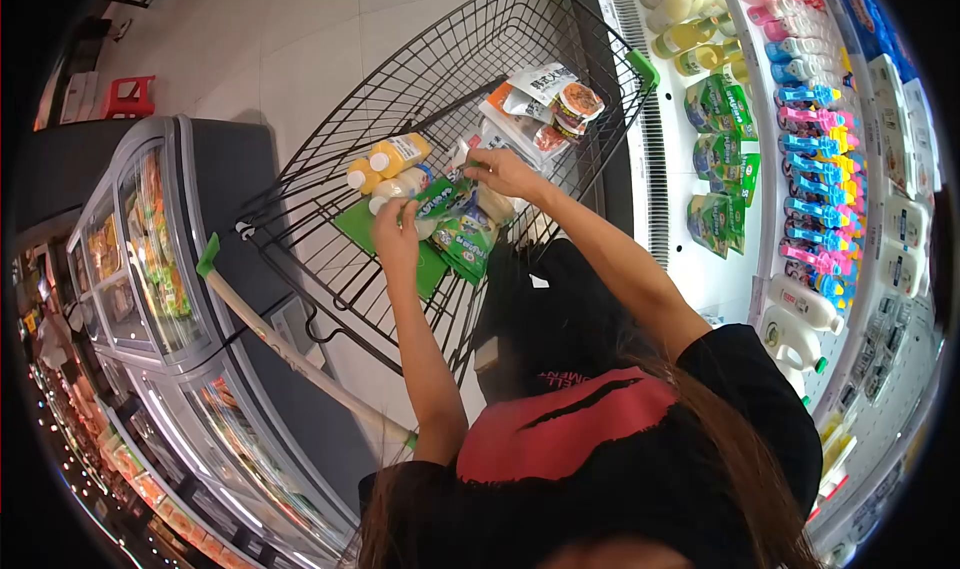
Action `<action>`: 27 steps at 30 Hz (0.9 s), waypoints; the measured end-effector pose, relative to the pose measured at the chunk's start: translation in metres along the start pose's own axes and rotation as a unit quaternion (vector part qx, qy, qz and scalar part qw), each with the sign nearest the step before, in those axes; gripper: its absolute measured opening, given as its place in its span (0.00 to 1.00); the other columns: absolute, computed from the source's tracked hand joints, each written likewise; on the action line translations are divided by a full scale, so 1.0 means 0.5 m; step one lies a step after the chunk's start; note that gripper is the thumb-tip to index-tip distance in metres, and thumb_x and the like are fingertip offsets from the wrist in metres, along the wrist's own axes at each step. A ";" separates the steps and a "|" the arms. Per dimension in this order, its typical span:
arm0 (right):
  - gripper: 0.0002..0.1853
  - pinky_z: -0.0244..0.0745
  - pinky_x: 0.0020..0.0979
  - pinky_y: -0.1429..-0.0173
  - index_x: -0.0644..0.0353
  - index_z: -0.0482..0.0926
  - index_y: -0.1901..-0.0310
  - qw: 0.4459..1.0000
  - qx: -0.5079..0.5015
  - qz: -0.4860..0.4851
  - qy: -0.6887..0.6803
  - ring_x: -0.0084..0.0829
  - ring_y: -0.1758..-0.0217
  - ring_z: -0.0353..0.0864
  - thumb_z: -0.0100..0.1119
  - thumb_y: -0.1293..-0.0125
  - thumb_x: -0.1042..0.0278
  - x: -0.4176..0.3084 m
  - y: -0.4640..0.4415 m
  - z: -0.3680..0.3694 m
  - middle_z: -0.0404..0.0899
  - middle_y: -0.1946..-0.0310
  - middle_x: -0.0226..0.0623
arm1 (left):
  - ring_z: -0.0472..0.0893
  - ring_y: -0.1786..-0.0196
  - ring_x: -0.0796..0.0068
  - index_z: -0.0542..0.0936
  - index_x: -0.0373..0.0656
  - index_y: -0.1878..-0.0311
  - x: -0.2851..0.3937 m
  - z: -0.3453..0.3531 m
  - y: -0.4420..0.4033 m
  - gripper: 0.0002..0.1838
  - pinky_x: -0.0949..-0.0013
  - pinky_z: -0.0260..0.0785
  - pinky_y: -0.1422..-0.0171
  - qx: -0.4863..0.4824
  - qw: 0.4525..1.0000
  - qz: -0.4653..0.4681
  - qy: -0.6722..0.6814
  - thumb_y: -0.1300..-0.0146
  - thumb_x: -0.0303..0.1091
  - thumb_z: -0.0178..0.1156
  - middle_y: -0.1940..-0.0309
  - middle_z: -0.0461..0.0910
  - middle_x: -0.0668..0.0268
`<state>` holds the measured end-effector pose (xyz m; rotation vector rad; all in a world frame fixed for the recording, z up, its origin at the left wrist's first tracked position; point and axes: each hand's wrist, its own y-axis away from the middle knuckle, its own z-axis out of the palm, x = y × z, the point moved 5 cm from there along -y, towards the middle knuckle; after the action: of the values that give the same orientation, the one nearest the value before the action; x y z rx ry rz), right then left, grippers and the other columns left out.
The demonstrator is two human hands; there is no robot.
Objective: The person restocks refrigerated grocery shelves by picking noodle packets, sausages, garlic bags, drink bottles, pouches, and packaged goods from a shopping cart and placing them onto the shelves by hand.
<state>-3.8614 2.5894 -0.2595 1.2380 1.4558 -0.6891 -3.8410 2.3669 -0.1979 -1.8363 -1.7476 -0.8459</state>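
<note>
My left hand (396, 237) is over the shopping cart, its fingers pinched at the left edge of a green snack bag (438, 198). My right hand (508, 175) is closed, with thumb and fingertips together at the other end of that bag. A second green bag (467, 243) with white lettering lies just below, close to my body. Beside my left hand are yellow-capped juice bottles (399, 153) and a pale bottle (402, 185). Past my right hand lie an orange-and-white food package (520, 119) and a round food tub (579, 105).
The black wire cart (400, 79) has green corners and a pale handle (300, 354) at lower left. On the right, a chilled shelf holds green bags (722, 104), colourful bottles (810, 174) and white jugs (792, 339). A freezer cabinet (165, 259) and a red stool (130, 97) are at left.
</note>
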 end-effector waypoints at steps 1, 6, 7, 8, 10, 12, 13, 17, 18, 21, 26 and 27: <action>0.10 0.73 0.38 0.60 0.61 0.77 0.58 0.999 0.038 -0.015 -0.007 0.45 0.66 0.80 0.63 0.35 0.66 -0.021 0.011 -0.027 0.79 0.71 0.47 | 0.77 0.70 0.64 0.77 0.34 0.59 0.009 -0.016 -0.023 0.06 0.63 0.69 0.63 0.040 0.998 0.036 0.023 0.36 0.26 0.60 0.70 0.79 0.57; 0.08 0.71 0.42 0.62 0.64 0.75 0.61 0.971 0.233 -0.035 0.046 0.51 0.67 0.79 0.61 0.35 0.70 -0.143 0.100 -0.213 0.77 0.73 0.51 | 0.79 0.64 0.69 0.80 0.35 0.58 0.161 0.015 -0.163 0.06 0.69 0.71 0.58 -0.016 0.988 0.086 0.128 0.38 0.22 0.61 0.65 0.80 0.61; 0.08 0.71 0.45 0.61 0.64 0.74 0.61 0.957 0.285 -0.043 0.042 0.53 0.65 0.78 0.61 0.36 0.70 -0.181 0.134 -0.258 0.78 0.72 0.51 | 0.79 0.63 0.69 0.81 0.35 0.58 0.213 0.031 -0.184 0.06 0.69 0.72 0.58 -0.032 0.987 0.108 0.115 0.38 0.21 0.61 0.65 0.80 0.61; 0.08 0.70 0.45 0.61 0.63 0.74 0.61 0.944 0.323 -0.035 0.064 0.53 0.65 0.78 0.61 0.36 0.70 -0.203 0.174 -0.302 0.77 0.72 0.51 | 0.79 0.63 0.69 0.81 0.35 0.58 0.274 0.059 -0.199 0.06 0.69 0.72 0.58 -0.056 0.982 0.128 0.128 0.38 0.21 0.61 0.65 0.80 0.61; 0.09 0.69 0.46 0.62 0.61 0.74 0.59 0.906 0.405 -0.049 0.116 0.53 0.66 0.76 0.62 0.37 0.70 -0.237 0.244 -0.380 0.76 0.73 0.50 | 0.80 0.63 0.69 0.81 0.35 0.58 0.393 0.096 -0.234 0.07 0.69 0.72 0.57 -0.071 0.965 0.194 0.162 0.40 0.20 0.62 0.65 0.80 0.60; 0.07 0.69 0.44 0.60 0.62 0.76 0.62 0.865 0.473 0.009 0.169 0.48 0.67 0.74 0.63 0.39 0.71 -0.256 0.328 -0.453 0.75 0.73 0.46 | 0.79 0.63 0.68 0.81 0.36 0.58 0.526 0.157 -0.249 0.07 0.69 0.71 0.58 -0.087 0.940 0.271 0.189 0.40 0.20 0.63 0.63 0.80 0.61; 0.06 0.69 0.43 0.60 0.62 0.77 0.64 0.839 0.508 0.019 0.196 0.46 0.66 0.73 0.63 0.40 0.71 -0.261 0.367 -0.484 0.75 0.72 0.44 | 0.79 0.63 0.68 0.82 0.36 0.59 0.591 0.192 -0.243 0.07 0.69 0.71 0.59 -0.091 0.917 0.330 0.206 0.41 0.21 0.63 0.62 0.80 0.61; 0.06 0.70 0.41 0.59 0.59 0.82 0.64 0.742 0.543 0.203 0.337 0.41 0.62 0.77 0.66 0.41 0.68 -0.172 0.496 -0.585 0.79 0.71 0.38 | 0.76 0.63 0.61 0.85 0.42 0.62 0.777 0.374 -0.228 0.07 0.59 0.70 0.60 -0.054 0.870 0.474 0.126 0.45 0.26 0.68 0.63 0.75 0.62; 0.06 0.71 0.42 0.61 0.58 0.83 0.64 0.740 0.536 0.247 0.324 0.42 0.65 0.79 0.65 0.40 0.67 -0.120 0.518 -0.598 0.80 0.73 0.39 | 0.76 0.63 0.60 0.86 0.44 0.63 0.803 0.435 -0.226 0.06 0.58 0.70 0.59 -0.080 0.877 0.466 0.089 0.46 0.27 0.68 0.66 0.74 0.62; 0.06 0.73 0.45 0.63 0.57 0.84 0.64 0.721 0.579 0.297 0.239 0.50 0.69 0.82 0.62 0.39 0.67 0.076 0.567 -0.622 0.82 0.76 0.48 | 0.79 0.62 0.52 0.87 0.47 0.63 0.817 0.682 -0.233 0.06 0.55 0.72 0.58 -0.234 0.885 0.400 0.041 0.43 0.28 0.65 0.70 0.77 0.55; 0.13 0.75 0.43 0.50 0.66 0.84 0.54 0.665 0.669 0.328 0.055 0.56 0.59 0.83 0.55 0.35 0.69 0.378 0.580 -0.664 0.83 0.65 0.58 | 0.83 0.64 0.48 0.86 0.37 0.62 0.776 1.017 -0.261 0.08 0.56 0.74 0.57 -0.333 0.873 0.352 0.053 0.44 0.25 0.61 0.69 0.83 0.47; 0.14 0.75 0.44 0.49 0.67 0.83 0.52 0.659 0.667 0.345 0.035 0.57 0.57 0.83 0.53 0.33 0.69 0.406 0.573 -0.675 0.83 0.63 0.58 | 0.83 0.63 0.48 0.86 0.37 0.62 0.784 1.046 -0.267 0.08 0.55 0.75 0.55 -0.331 0.877 0.344 0.048 0.43 0.25 0.60 0.69 0.83 0.48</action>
<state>-3.6909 3.0437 -0.3006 2.7315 0.1441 -1.1859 -3.9123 3.0227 -0.2988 -2.5355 -0.6271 -1.2663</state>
